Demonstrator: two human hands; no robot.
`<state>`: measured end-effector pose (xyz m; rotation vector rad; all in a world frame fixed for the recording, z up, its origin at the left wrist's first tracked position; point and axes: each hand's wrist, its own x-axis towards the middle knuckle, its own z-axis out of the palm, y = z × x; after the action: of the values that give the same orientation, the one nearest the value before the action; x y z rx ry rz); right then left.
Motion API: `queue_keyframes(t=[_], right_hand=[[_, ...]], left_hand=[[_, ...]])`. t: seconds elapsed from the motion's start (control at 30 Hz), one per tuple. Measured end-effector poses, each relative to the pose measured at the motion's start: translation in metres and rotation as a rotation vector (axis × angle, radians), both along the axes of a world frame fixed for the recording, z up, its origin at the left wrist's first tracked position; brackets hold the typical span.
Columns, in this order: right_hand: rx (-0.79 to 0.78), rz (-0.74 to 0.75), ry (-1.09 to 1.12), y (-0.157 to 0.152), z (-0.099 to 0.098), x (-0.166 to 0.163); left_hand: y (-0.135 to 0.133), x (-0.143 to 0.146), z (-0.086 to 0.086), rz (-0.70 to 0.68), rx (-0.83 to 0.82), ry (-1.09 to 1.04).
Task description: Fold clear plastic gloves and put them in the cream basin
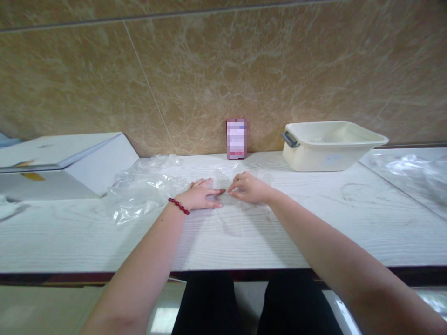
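Note:
A thin clear plastic bag [228, 226], barely visible against the pale wood grain, lies flat on the table in front of me. My left hand [201, 195], with a red bead bracelet [179, 205] at the wrist, rests at the bag's left side with fingers spread. Opposite it, my right hand [248, 187] has its fingers curled and its fingertips pinched together on the bag's film. The two hands' fingertips are close together. More crumpled clear plastic bags [143, 188] lie just left of my left hand.
A phone [236, 139] leans upright against the marbled wall [209, 70]. To the right stands a cream plastic bin [314, 156] with a grey handle. A white box [101, 172] sits at the left, and more clear plastic [419, 172] lies at the far right of the white table [139, 251].

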<state>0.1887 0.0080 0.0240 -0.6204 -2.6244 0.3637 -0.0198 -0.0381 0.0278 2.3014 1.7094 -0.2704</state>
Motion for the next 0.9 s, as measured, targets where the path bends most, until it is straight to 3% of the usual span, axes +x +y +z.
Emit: queue_keyframes(t=[0.3, 0.9], right_hand=[[-0.077, -0.004, -0.172, 0.01, -0.006, 0.006], [-0.09, -0.009, -0.17, 0.026, -0.008, 0.019]], left_hand=[[-0.005, 0.0, 0.002, -0.041, -0.006, 0.005], [-0.004, -0.003, 0.004, -0.057, -0.049, 0.002]])
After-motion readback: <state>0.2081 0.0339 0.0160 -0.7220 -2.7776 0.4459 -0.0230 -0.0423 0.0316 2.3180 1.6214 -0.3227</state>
